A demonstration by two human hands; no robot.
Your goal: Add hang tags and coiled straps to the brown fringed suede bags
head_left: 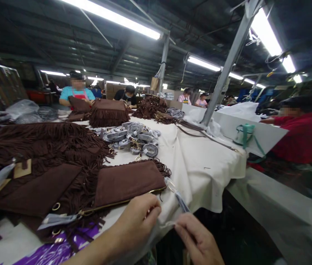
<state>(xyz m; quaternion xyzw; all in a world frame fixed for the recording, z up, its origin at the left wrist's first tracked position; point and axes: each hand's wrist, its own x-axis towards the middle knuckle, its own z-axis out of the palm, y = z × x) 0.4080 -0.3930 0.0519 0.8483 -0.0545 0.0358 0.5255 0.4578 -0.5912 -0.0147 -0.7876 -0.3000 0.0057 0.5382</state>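
A brown fringed pouch [130,180] lies on the cloth-covered table in front of me, its brass zipper along the near edge. My left hand [142,217] is closed with curled fingers just below that edge; whatever it may hold is hidden. A gold clasp [171,186] joins the pouch's right corner to a grey strap wrapped in plastic [182,202]. This strap runs down to my right hand [196,235], whose thumb and fingers are pinched on it at the table's front edge. A thin whitish strip of wrapping [168,224] sticks out left of those fingertips.
Brown fringed bags [39,143] are heaped at left, above purple plastic [62,246]. Plastic-wrapped coiled straps [136,136] are piled behind the pouch. More bags [108,110] stand farther back. A metal post [227,62] rises at right. Co-workers sit across the table and at right.
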